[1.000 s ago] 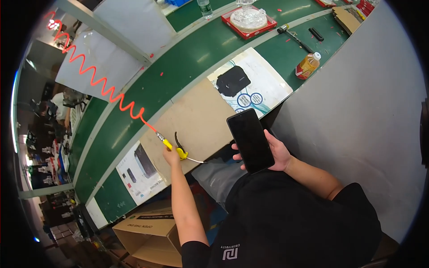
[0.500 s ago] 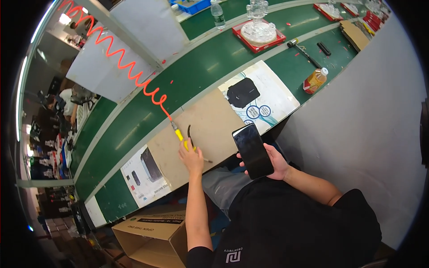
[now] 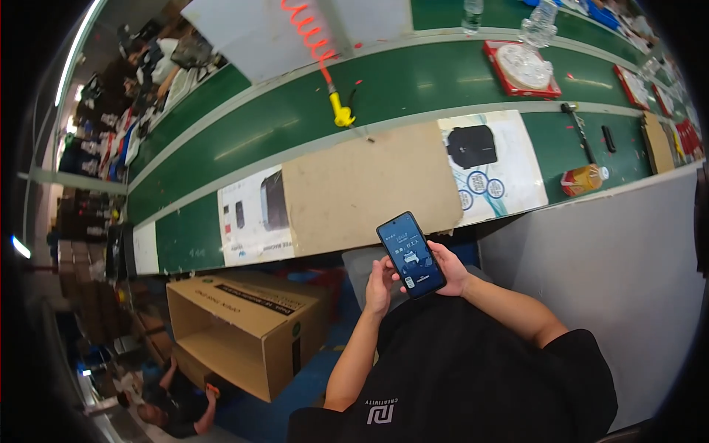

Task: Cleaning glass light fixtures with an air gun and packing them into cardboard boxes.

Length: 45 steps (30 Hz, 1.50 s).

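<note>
Right grip [image 3: 451, 272] partly behind phone [image 3: 410, 255]

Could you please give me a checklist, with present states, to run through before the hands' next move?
1. Smartphone held in the right hand: ok.
2. Its screen lit: ok.
3. Left hand gripping the smartphone: cannot tell; its fingers are at the edge.
4. Yellow air blow gun out of both hands: ok.
5. Blow gun clear of the green work surface: cannot tell.
</note>
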Each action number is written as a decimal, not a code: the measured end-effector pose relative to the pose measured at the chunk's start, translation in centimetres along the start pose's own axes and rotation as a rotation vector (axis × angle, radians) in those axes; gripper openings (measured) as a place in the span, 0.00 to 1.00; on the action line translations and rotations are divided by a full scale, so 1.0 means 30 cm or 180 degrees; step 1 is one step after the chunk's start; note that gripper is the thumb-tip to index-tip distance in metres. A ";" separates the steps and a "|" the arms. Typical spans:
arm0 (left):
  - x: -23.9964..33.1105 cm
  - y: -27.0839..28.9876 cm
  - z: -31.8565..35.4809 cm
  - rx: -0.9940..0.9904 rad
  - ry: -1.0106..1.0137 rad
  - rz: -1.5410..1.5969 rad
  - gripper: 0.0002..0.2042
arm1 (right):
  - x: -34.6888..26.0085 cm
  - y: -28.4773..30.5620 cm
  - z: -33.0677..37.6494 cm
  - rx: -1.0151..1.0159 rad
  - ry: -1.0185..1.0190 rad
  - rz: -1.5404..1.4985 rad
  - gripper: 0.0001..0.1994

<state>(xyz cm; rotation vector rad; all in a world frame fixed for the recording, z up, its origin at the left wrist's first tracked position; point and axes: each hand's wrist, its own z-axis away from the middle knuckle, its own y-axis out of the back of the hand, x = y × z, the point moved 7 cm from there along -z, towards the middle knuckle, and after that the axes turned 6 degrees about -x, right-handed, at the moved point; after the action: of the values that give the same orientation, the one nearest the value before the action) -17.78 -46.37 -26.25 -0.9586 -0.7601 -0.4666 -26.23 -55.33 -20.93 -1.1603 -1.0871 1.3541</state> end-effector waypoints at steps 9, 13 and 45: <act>0.132 -0.014 0.044 -0.0179 -0.0257 0.1174 0.45 | 0.160 -0.024 -0.130 -0.0089 -0.0673 0.0013 0.30; 0.126 0.018 0.067 -0.0481 -0.0314 0.1476 0.49 | 0.180 -0.037 -0.145 -0.0100 -0.0816 0.0092 0.30; 0.021 0.169 0.499 -0.0481 0.1463 -0.3855 0.35 | 0.072 0.405 -0.245 0.0883 0.0218 0.6193 0.19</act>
<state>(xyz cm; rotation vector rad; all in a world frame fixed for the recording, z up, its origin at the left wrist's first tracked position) -19.51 -30.93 -23.30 -0.3890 -0.8213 -1.7490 -20.60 -54.12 -34.08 -2.0145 0.7681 2.5889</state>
